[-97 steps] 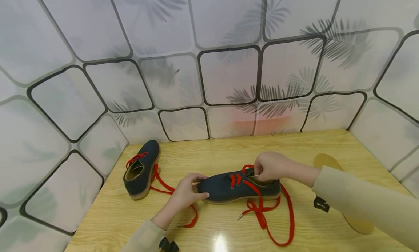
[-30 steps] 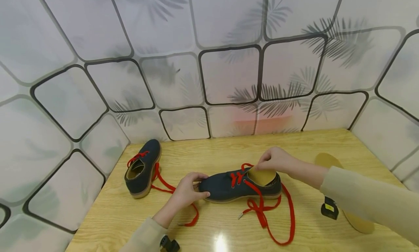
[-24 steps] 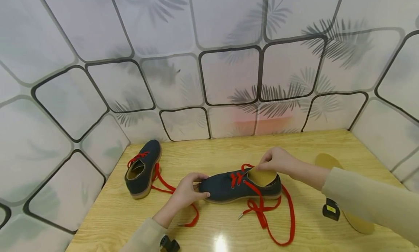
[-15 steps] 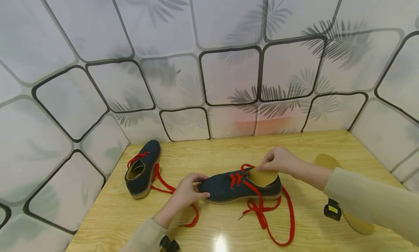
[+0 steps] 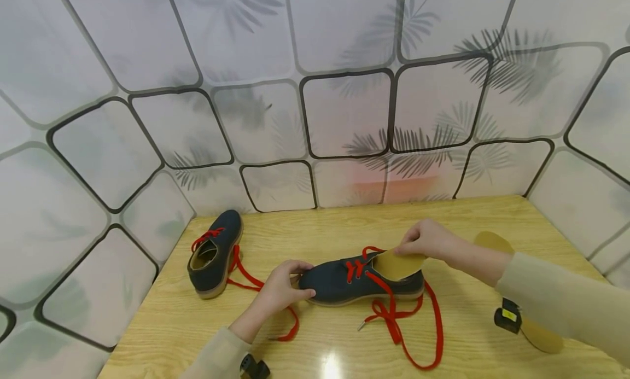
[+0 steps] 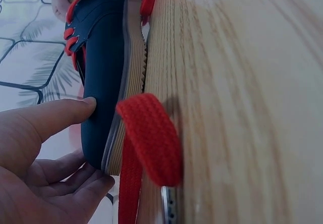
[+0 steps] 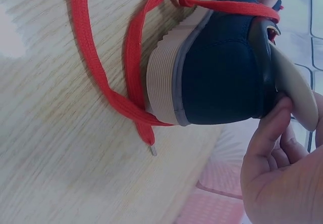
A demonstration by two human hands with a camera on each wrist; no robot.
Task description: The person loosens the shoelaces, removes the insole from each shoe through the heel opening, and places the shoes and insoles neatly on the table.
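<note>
A navy shoe [image 5: 327,283] with a tan sole and red laces lies on the table, its toe toward the left. Around that toe my left hand [image 5: 280,286] holds on, thumb on the near side and fingers beyond; the left wrist view shows the thumb tip pressing the navy upper [image 6: 103,77]. My right hand [image 5: 433,239], above the shoe's opening, pinches a tan insole [image 5: 396,265] by its edge. The insole's heel end sticks up out of the opening, tilted, as the right wrist view also shows; its front part is hidden inside the shoe.
A matching navy shoe [image 5: 206,280] stands at the table's left edge, its red lace [image 5: 248,278] trailing toward my left hand. A second tan insole [image 5: 492,241] lies at right, partly covered by my right sleeve [image 5: 551,297]. A loose red lace [image 5: 438,335] loops before the held shoe.
My right hand, earlier down in the shoe's opening, has risen and shifted right, drawing the insole's heel end up into sight. My left hand has stayed on the toe.
</note>
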